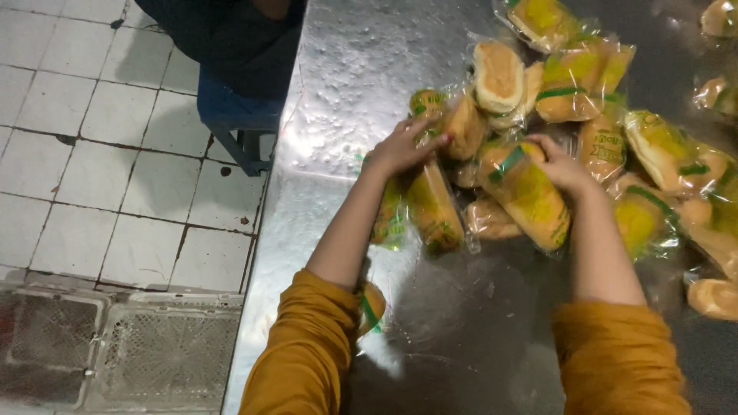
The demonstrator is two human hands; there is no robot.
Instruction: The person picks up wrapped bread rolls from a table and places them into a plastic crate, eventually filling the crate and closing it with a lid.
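A heap of bread rolls in clear wrappers with yellow and green print lies on a steel table (346, 92). My left hand (403, 146) rests fingers-down on a wrapped roll (432, 204) at the heap's left edge. My right hand (563, 165) grips another wrapped roll (530, 196) near the middle. One unwrapped roll (498, 75) sits on top of the heap, farther back. Both my sleeves are mustard yellow.
More wrapped rolls (669, 154) spread to the right and far side. A blue stool (238, 115) with a seated person in dark clothes stands at the table's far left. White floor tiles and grey plastic crates (161, 353) lie to the left.
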